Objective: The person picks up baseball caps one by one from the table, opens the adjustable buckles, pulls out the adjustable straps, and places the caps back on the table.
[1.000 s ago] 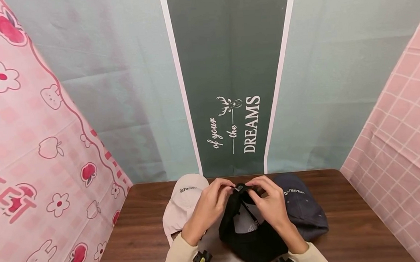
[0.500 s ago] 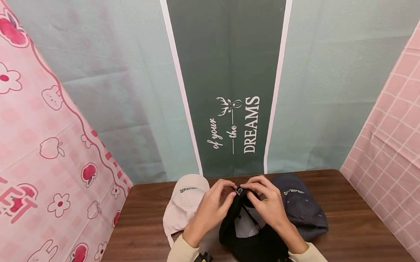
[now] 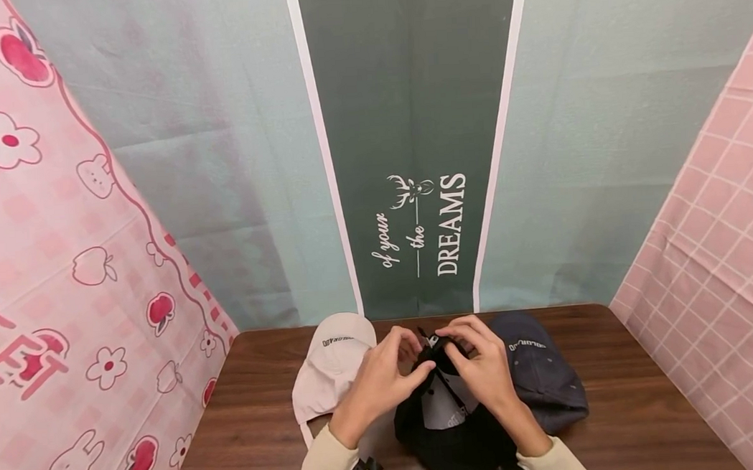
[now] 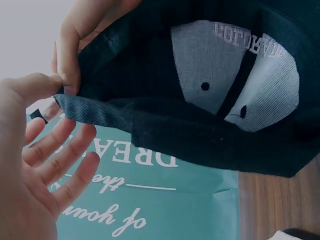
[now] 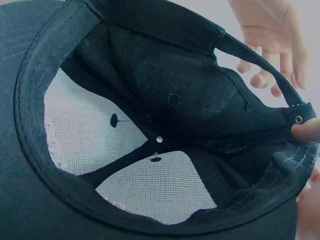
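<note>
Right hand [image 3: 486, 365] pinches a black cloth baseball cap [image 3: 458, 461] by its rear edge, near and central; left hand [image 3: 380, 384], fingers spread, is beside it. Its narrow black strap [image 5: 260, 62] spans the back, but fastening looks unfinished: a dark strap end [image 4: 38, 116] sticks out.

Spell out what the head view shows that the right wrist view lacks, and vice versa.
Only the head view: pale baseball cap, navy baseball cap, wood-grain tabletop, deer-print backdrop.
Only the right wrist view: brim stitching and a bright dot where inner seams meet.
Both: the black baseball cap with pale inner panels, left hand, right hand.
</note>
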### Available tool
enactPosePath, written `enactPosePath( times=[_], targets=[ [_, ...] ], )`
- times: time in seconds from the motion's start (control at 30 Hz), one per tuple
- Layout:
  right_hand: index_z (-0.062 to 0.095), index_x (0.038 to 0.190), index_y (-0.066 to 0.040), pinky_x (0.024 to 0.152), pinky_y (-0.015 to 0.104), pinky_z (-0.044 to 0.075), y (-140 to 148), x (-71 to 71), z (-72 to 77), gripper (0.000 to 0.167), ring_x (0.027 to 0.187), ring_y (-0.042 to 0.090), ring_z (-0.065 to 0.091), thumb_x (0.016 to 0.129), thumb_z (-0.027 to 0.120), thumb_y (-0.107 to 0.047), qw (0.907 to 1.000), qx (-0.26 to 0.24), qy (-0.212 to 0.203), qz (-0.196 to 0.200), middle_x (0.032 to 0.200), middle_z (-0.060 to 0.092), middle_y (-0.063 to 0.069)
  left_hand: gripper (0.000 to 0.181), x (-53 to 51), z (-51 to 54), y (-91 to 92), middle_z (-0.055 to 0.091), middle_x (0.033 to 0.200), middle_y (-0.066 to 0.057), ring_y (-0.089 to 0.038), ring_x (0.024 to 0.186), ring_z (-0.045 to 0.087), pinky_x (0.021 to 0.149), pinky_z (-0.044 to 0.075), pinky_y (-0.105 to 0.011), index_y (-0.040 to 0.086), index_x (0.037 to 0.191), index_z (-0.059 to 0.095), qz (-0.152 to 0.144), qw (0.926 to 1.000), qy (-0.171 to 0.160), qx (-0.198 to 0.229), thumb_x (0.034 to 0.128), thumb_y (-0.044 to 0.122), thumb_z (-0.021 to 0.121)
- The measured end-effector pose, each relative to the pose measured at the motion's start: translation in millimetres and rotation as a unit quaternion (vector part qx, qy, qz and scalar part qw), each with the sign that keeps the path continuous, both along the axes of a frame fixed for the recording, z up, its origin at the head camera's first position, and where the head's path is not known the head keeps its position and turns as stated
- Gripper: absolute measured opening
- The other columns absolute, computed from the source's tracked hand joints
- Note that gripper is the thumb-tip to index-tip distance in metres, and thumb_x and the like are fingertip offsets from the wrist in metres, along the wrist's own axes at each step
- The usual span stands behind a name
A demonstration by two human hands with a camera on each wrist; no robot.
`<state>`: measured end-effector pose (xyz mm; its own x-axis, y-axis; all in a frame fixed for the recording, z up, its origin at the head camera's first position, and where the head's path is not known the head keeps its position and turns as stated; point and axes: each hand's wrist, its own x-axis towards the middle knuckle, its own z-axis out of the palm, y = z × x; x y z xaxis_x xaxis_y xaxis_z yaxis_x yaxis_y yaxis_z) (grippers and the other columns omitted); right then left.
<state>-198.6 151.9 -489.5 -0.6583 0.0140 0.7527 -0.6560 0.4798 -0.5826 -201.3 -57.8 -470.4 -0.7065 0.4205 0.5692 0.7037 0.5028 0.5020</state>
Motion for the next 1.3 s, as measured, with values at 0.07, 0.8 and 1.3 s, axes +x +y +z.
enactPosePath(
  times=[0.07,0.8,1.3],
  targets=[
    [0.083,0.104,-0.018,0.064,0.015,0.049,-1,0.0,-0.5,0.036,0.085,0.008,0.064,0.086,0.075,0.013,1.0,-0.002,-0.001,0.0,0.106,0.071,0.001,0.035,0.5,-1.1,0.8,0.069,0.097,0.002,-0.01,0.083,0.069,0.075,0.057,-0.021,0.014,0.114,0.058,0.004,0.9999,0.004,-0.013,0.0942,0.027,0.083],
    [0.08,0.105,-0.015,0.061,0.014,0.047,-9,-0.2,-6.4,0.036,0.067,0.004,0.057,0.08,0.083,0.01,0.9984,0.03,0.041,0.024,0.103,0.07,0.002,0.018,0.2,-4.3,3.2,0.069,0.091,0.002,-0.006,0.075,0.064,0.069,0.052,-0.014,0.014,0.106,0.065,0.016,0.9972,0.071,0.018,0.0935,0.008,0.077],
    [0.079,0.102,-0.014,0.062,0.014,0.048,-12,-1.9,-6.3,0.03,0.066,0.008,0.062,0.08,0.085,0.005,0.9981,0.039,0.046,-0.013,0.096,0.073,-0.001,0.017,-2.4,-5.0,1.9,0.069,0.09,0.004,-0.005,0.073,0.06,0.067,0.049,-0.014,0.015,0.103,0.065,0.028,0.9948,0.098,0.006,0.0931,0.009,0.078]
  ],
)
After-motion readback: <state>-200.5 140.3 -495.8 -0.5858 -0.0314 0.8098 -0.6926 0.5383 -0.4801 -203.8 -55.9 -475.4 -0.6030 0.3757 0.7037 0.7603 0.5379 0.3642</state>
